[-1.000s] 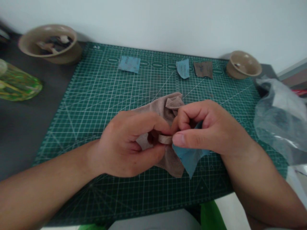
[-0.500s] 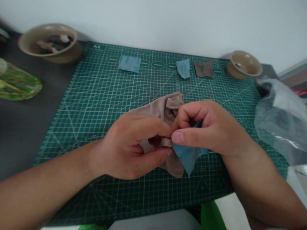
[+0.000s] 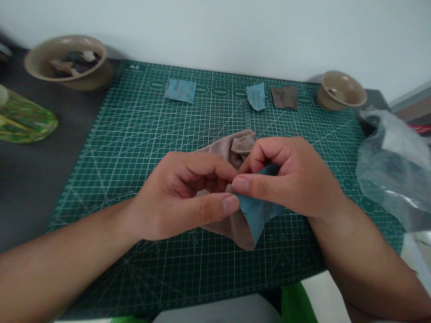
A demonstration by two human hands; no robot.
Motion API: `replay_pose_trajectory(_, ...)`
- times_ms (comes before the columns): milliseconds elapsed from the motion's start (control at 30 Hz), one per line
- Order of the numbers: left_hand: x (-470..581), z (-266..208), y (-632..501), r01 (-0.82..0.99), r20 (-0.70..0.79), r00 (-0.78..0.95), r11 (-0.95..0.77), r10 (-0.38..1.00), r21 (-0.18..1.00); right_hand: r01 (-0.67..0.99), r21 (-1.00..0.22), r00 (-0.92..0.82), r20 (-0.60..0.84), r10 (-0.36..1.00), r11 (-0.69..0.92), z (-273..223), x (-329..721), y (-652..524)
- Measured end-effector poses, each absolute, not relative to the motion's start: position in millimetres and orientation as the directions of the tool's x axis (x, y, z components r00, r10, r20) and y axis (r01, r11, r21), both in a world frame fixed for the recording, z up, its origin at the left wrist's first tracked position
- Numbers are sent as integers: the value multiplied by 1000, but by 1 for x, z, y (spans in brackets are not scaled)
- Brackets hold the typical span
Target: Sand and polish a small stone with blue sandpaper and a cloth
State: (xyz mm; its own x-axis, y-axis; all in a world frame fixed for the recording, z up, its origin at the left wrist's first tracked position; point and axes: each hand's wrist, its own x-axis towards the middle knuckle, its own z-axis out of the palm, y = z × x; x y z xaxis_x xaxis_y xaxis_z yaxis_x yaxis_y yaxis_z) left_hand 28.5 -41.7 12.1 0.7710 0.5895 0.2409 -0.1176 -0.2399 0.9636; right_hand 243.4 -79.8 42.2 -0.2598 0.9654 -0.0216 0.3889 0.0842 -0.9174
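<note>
Between both hands is a piece of brown fabric with a folded strip near its top, joined or held against a blue fabric piece. My right hand pinches the blue piece and the brown edge between thumb and forefinger. My left hand is closed on the brown fabric beside it, thumb and fingertips meeting near the right thumb. The exact spot where the two fabrics meet is hidden by the fingers. No needle or thread can be made out.
A green cutting mat lies under the work. Along its back are a blue patch, a smaller blue patch and a brown patch. A large bowl of scraps, a small bowl, a patterned container and a plastic bag stand around.
The left thumb has moved up and now lies straighter, pressing near the right thumb. The right hand has shifted slightly left, and the blue piece has turned with it.
</note>
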Motion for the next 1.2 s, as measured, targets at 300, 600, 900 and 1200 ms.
replay_pose_trajectory(300, 32, 13, -42, -120, 334, 634, -338, 697, 933, 291, -956, -206, -20, 978, 41, 37, 244, -81)
replay_pose_trajectory(600, 31, 10, -48, -27, 514, 524, -590, 679, 807, 186, -982, -273, -70, 959, -19, 32, 248, -80)
replay_pose_trajectory(900, 32, 12, -45, -38, 627, 514, -715, 585, 699, 122, -992, -310, -72, 948, -35, 28, 252, -79)
replay_pose_trajectory(1200, 30, 11, -47, -51, 607, 529, -692, 593, 720, 164, -986, -333, -36, 942, 21, 31, 249, -78)
